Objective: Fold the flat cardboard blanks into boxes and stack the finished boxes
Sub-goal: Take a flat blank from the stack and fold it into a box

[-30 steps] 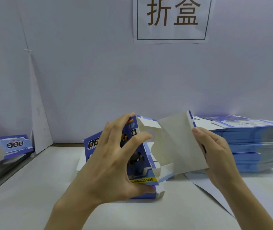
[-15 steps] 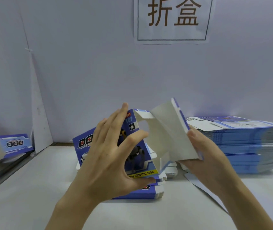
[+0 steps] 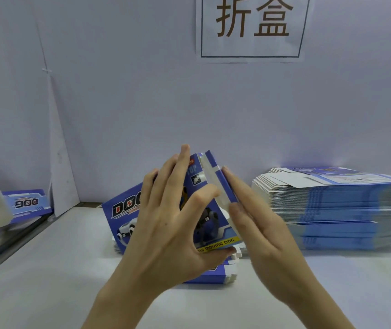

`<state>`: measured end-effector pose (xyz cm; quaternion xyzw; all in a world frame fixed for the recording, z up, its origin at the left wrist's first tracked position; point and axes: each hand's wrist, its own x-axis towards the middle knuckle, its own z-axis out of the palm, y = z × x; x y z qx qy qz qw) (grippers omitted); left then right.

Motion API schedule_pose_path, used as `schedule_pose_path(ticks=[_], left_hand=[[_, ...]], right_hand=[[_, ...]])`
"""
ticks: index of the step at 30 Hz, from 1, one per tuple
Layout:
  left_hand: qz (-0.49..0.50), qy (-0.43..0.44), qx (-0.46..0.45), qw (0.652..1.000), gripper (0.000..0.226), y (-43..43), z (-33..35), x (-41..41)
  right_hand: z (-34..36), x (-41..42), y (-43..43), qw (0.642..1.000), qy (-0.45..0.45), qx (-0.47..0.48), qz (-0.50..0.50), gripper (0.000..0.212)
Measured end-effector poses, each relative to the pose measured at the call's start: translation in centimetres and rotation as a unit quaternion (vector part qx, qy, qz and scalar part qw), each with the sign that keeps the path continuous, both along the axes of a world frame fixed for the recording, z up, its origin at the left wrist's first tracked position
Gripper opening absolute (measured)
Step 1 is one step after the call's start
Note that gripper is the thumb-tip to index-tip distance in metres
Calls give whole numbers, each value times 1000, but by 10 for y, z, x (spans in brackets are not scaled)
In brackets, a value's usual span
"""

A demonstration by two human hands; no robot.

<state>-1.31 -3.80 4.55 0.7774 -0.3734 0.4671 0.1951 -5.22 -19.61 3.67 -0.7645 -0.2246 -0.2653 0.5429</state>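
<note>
A blue cardboard box blank (image 3: 204,210) printed with a robot dog is held up above the table centre, half folded. My left hand (image 3: 166,224) grips its printed front, fingers spread over the face and thumb hooked under the yellow strip. My right hand (image 3: 254,214) presses flat, fingers straight, against the blue side panel folded over to the right. Beneath them lies a low pile of folded boxes (image 3: 216,276). A tall stack of flat blanks (image 3: 346,210) stands at the right.
A white table (image 3: 47,269) runs under everything. A mirror-like panel (image 3: 11,210) at the left edge reflects a box. A paper sign (image 3: 252,27) hangs on the wall behind.
The wide flap that stood open to the right has swung left against the box body. My right hand followed it and now lies flat on the panel; the box rose slightly.
</note>
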Motion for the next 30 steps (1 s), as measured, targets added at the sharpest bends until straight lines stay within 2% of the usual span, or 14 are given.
schedule_pose_path(ticks=[2, 6, 9, 11, 13, 16, 18, 20, 23, 25, 27, 30], left_hand=[[3, -5, -1, 1000, 70, -1, 0, -1], [3, -7, 4, 1000, 69, -5, -2, -3], [-5, 0, -2, 1000, 71, -7, -3, -5], [3, 4, -8, 1000, 82, -10, -3, -7], [-4, 19, -41, 999, 89, -11, -2, -11], [-37, 87, -178, 979, 93, -13, 5, -18], [-82, 157, -259, 950, 95, -17, 6, -25], [-110, 188, -269, 938, 97, -22, 4, -28], [-140, 223, -218, 940, 110, -13, 7, -23], [-196, 278, -218, 915, 108, 1, 12, -18], [-268, 325, -240, 874, 90, 11, 14, -12], [-374, 420, -303, 769, 46, 9, 10, -7]], right_hand=[[-2, 0, 4, 999, -14, -11, -35, 48], [-4, 1, 8, 999, -16, 7, -45, 47], [-1, 0, 4, 1000, 12, 20, -5, 42], [2, -3, -3, 998, 31, 6, 50, 46], [5, -6, -8, 998, 8, -1, 64, 52], [6, -7, -11, 995, -93, 39, 11, 45], [7, -7, -10, 994, -100, 34, -22, 39], [9, -7, -11, 995, -86, 39, -20, 39], [11, -4, -19, 990, -99, 92, -26, 32], [14, -1, -28, 981, -76, 179, -14, 27], [17, 1, -33, 970, -16, 241, 16, 21], [14, 3, -26, 970, 53, 232, 53, 20]])
